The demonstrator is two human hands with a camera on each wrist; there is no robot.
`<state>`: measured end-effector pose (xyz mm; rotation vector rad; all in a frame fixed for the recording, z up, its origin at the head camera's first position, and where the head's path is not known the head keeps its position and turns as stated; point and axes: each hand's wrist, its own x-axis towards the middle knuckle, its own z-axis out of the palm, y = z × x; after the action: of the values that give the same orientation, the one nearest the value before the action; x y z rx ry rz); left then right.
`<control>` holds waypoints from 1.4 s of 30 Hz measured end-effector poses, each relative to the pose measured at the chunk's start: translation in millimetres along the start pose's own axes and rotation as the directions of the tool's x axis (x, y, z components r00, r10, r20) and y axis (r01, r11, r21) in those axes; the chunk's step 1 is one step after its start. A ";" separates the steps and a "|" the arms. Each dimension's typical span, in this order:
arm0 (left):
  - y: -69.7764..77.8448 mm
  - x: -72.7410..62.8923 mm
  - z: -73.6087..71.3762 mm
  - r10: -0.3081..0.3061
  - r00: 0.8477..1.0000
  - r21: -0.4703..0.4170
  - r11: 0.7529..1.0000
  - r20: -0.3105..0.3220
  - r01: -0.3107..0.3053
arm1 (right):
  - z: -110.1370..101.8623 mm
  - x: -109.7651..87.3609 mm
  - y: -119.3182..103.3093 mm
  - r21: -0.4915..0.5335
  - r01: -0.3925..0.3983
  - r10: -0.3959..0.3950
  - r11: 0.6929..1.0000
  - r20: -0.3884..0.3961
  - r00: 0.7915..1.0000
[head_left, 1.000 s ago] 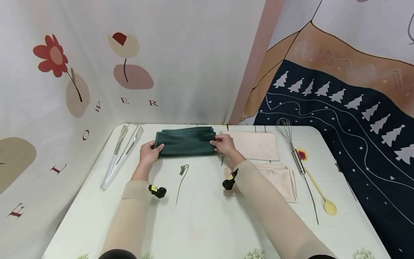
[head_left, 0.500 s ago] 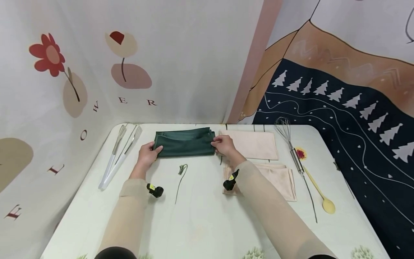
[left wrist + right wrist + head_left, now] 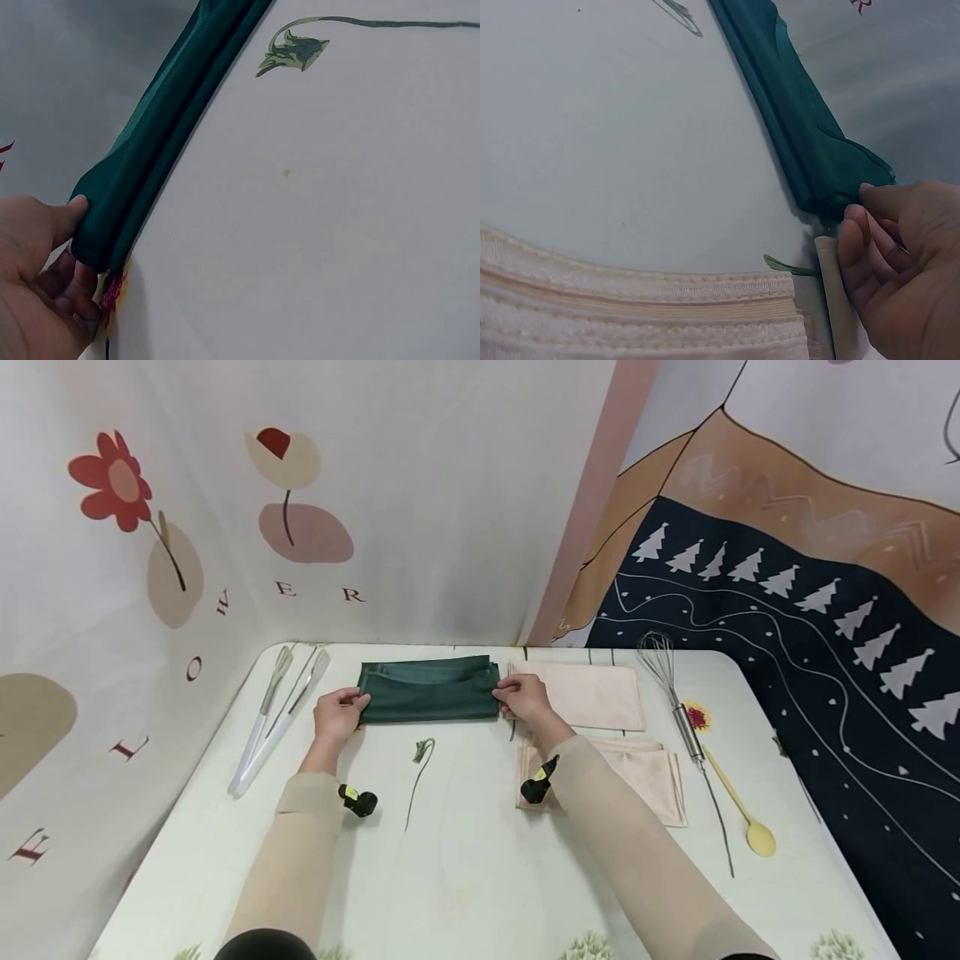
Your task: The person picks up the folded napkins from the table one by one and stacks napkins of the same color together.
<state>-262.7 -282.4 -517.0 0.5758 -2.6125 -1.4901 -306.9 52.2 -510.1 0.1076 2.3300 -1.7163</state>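
Note:
A folded dark green cloth lies at the back middle of the table, its long side toward me. My left hand pinches its left end, thumb on top and fingers curled beneath; the left wrist view shows this thumb on the cloth's stacked layers. At the opposite end, my right hand pinches the right edge between thumb and fingertips. The right wrist view has the green cloth running away from those fingers. Right beside that hand sits a folded pale pink cloth.
A second folded pink cloth lies nearer, partly under my right forearm. White-handled tongs rest at the left. On the right are a wire whisk and a yellow spoon. Printed curtains rise behind the table.
My left hand has shifted slightly left along the green cloth's end, and the right hand moved a little. The cloth's top layer sagged into a fold and stays nearly in place.

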 end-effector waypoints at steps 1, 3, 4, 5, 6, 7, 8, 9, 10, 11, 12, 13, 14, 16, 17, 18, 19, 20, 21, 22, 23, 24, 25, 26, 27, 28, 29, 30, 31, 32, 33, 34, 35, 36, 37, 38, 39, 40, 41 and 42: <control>-0.1 -0.3 -0.7 -0.004 1.000 -0.004 1.000 0.001 0.004 | -0.7 -0.7 -0.3 0.014 0.002 -0.002 1.000 -0.002 1.000; -0.3 -1.2 -2.1 -0.016 1.000 -0.021 1.000 -0.002 0.016 | -2.3 -2.0 -0.4 0.032 0.014 -0.014 0.999 -0.010 1.000; -0.6 -1.5 -2.6 -0.019 1.000 -0.030 0.999 -0.005 0.019 | -3.2 -2.7 -0.2 0.037 0.022 -0.022 0.999 -0.017 1.000; -1.2 -1.7 -3.0 -0.020 1.000 -0.039 0.999 -0.013 0.019 | -4.1 -3.2 0.4 0.042 0.031 -0.030 0.999 -0.028 0.999; -1.7 -2.1 -3.4 -0.018 1.000 -0.046 0.999 -0.024 0.017 | -5.1 -4.0 1.0 0.043 0.041 -0.039 0.998 -0.044 0.998; -2.3 -2.8 -3.7 -0.017 0.999 -0.051 0.999 -0.034 0.015 | -6.1 -4.9 1.9 0.038 0.051 -0.049 0.998 -0.061 0.997; -3.1 -3.6 -4.2 -0.018 0.999 -0.056 0.998 -0.042 0.015 | -7.2 -6.0 2.8 0.033 0.060 -0.057 0.998 -0.079 0.995; -3.8 -4.7 -4.5 -0.019 0.998 -0.061 0.998 -0.053 0.016 | -8.2 -7.2 3.9 0.030 0.069 -0.065 0.997 -0.095 0.993; -4.7 -6.1 -4.8 -0.018 0.998 -0.058 0.998 -0.068 0.014 | -9.2 -8.6 5.3 0.029 0.076 -0.072 0.997 -0.109 0.991; -5.5 -7.8 -5.1 -0.020 0.996 -0.060 0.998 -0.083 0.015 | -10.2 -10.2 6.9 0.027 0.081 -0.077 0.996 -0.120 0.990; -6.1 -9.8 -5.5 -0.022 0.995 -0.059 0.998 -0.094 0.016 | -11.2 -12.0 8.5 0.022 0.085 -0.081 0.996 -0.128 0.988; -5.3 -11.3 -5.0 -0.017 0.994 -0.059 0.998 -0.105 0.011 | -13.4 -13.5 10.0 0.019 0.091 -0.088 0.996 -0.136 0.987; -4.3 -12.9 -4.6 -0.011 0.993 -0.061 0.998 -0.116 0.004 | -15.7 -15.0 11.7 0.018 0.096 -0.092 0.995 -0.142 0.985; -1.3 -17.0 -3.0 0.015 0.990 -0.068 0.997 -0.137 -0.025 | -20.7 -18.2 15.1 0.004 0.106 -0.104 0.994 -0.154 0.983; 0.5 -19.3 -2.1 0.029 0.989 -0.073 0.997 -0.144 -0.040 | -23.4 -20.4 16.2 -0.009 0.112 -0.112 0.994 -0.158 0.981; 2.7 -21.9 -1.0 0.046 0.988 -0.074 0.996 -0.148 -0.058 | -26.3 -22.3 17.5 -0.023 0.117 -0.119 0.993 -0.162 0.980; 4.8 -24.6 0.2 0.062 0.987 -0.079 0.994 -0.147 -0.074 | -29.3 -24.8 18.4 -0.038 0.124 -0.129 0.992 -0.163 0.978; 6.7 -27.5 1.6 0.076 0.987 -0.082 0.993 -0.139 -0.088 | -32.3 -27.3 19.4 -0.054 0.126 -0.133 0.991 -0.163 0.978; 8.7 -30.6 3.4 0.090 0.988 -0.081 0.992 -0.129 -0.101 | -35.3 -30.1 20.3 -0.058 0.127 -0.135 0.990 -0.160 0.978; 10.7 -33.9 5.3 0.103 0.988 -0.077 0.991 -0.112 -0.112 | -38.3 -33.4 20.9 -0.061 0.128 -0.137 0.990 -0.157 0.978; 12.6 -37.1 7.3 0.118 0.989 -0.072 0.989 -0.093 -0.125 | -41.3 -36.9 21.5 -0.054 0.125 -0.132 0.991 -0.152 0.980; 14.4 -40.3 9.6 0.133 0.989 -0.066 0.988 -0.070 -0.138 | -44.3 -40.1 22.5 -0.042 0.121 -0.126 0.992 -0.147 0.981; 16.4 -43.6 12.0 0.147 0.988 -0.059 0.987 -0.047 -0.150 | -47.1 -43.7 23.1 -0.032 0.119 -0.122 0.992 -0.143 0.982; 18.4 -47.1 14.6 0.166 0.986 -0.056 0.984 -0.026 -0.167 | -49.8 -47.2 23.8 -0.023 0.114 -0.116 0.993 -0.139 0.983; 20.6 -50.4 17.4 0.181 0.983 -0.053 0.982 -0.006 -0.181 | -52.5 -50.9 24.2 -0.019 0.117 -0.119 0.993 -0.137 0.983; 22.6 -54.2 19.9 0.196 0.981 -0.056 0.979 0.012 -0.195 | -54.9 -54.8 24.4 -0.018 0.120 -0.121 0.993 -0.137 0.983; 24.4 -58.2 22.4 0.213 0.977 -0.060 0.976 0.028 -0.211 | -57.1 -58.5 24.7 -0.020 0.120 -0.121 0.993 -0.137 0.983; 25.9 -61.9 24.9 0.227 0.973 -0.059 0.973 0.042 -0.224 | -59.1 -62.1 24.8 -0.021 0.122 -0.124 0.992 -0.137 0.983; 27.1 -65.6 27.3 0.238 0.970 -0.064 0.970 0.053 -0.234 | -61.0 -65.7 25.1 -0.023 0.124 -0.126 0.992 -0.137 0.982; 28.1 -69.3 29.3 0.248 0.967 -0.069 0.967 0.063 -0.244 | -62.7 -69.5 25.2 -0.020 0.124 -0.126 0.992 -0.138 0.982; 28.5 -72.9 31.4 0.259 0.963 -0.066 0.965 0.073 -0.255 | -64.2 -73.2 25.4 -0.012 0.124 -0.124 0.992 -0.141 0.982; 28.8 -76.4 33.0 0.266 0.960 -0.069 0.963 0.084 -0.261 | -65.8 -76.6 26.2 -0.006 0.119 -0.119 0.993 -0.141 0.983; 28.7 -79.6 34.4 0.273 0.958 -0.069 0.961 0.091 -0.267 | -66.9 -80.3 26.7 0.003 0.117 -0.116 0.993 -0.141 0.983; 28.8 -82.8 35.5 0.277 0.956 -0.073 0.960 0.095 -0.271 | -67.9 -83.9 27.7 0.014 0.114 -0.111 0.993 -0.140 0.984; 28.8 -86.0 36.5 0.279 0.955 -0.079 0.959 0.101 -0.272 | -69.0 -87.5 28.7 0.016 0.114 -0.110 0.993 -0.141 0.984; 29.0 -89.2 37.3 0.281 0.954 -0.082 0.959 0.108 -0.273 | -70.2 -90.9 29.9 0.011 0.119 -0.116 0.993 -0.143 0.983; 29.0 -92.0 38.2 0.281 0.953 -0.083 0.958 0.114 -0.273 | -71.4 -94.2 31.5 0.003 0.125 -0.123 0.992 -0.143 0.982; 29.3 -94.6 38.8 0.279 0.953 -0.089 0.959 0.118 -0.270 | -72.5 -96.8 33.4 -0.013 0.136 -0.136 0.991 -0.144 0.980; 29.3 -96.9 39.2 0.278 0.953 -0.091 0.959 0.120 -0.268 | -73.3 -99.8 34.5 -0.023 0.146 -0.148 0.989 -0.146 0.978; 29.6 -99.3 39.5 0.276 0.954 -0.092 0.960 0.121 -0.266 | -74.3 -102.4 35.9 -0.037 0.155 -0.159 0.987 -0.145 0.977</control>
<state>-189.0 -201.1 -501.3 0.1060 -2.5856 -1.5744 -211.8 142.4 -498.3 0.0476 2.5281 -1.8068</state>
